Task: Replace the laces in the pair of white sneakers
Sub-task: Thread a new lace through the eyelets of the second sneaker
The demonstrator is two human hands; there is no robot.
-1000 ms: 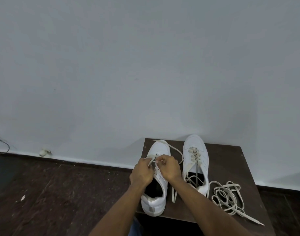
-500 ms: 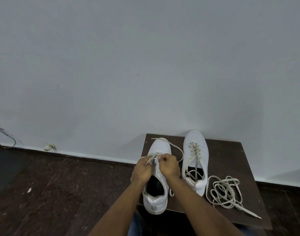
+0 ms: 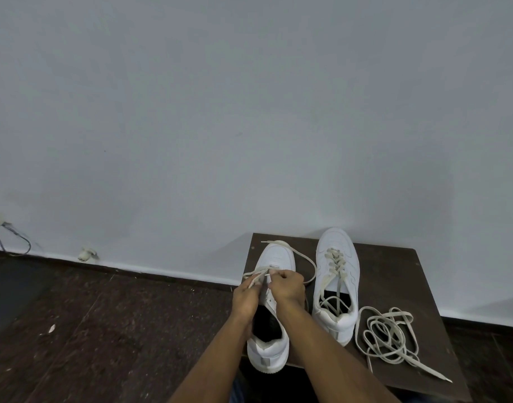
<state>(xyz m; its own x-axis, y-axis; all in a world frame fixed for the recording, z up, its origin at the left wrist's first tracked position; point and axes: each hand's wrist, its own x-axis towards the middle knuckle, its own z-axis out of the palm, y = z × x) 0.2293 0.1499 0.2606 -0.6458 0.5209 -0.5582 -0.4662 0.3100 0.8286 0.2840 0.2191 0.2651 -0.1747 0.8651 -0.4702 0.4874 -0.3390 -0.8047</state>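
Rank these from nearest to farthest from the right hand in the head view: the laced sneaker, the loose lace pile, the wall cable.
From the right hand:
1. laced sneaker, just to its right on the table.
2. loose lace pile, farther right, near the table's front.
3. wall cable, far left by the floor.

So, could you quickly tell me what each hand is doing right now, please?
Left hand: pinching the lace at the left sneaker.
Right hand: curled, pinching the same lace.
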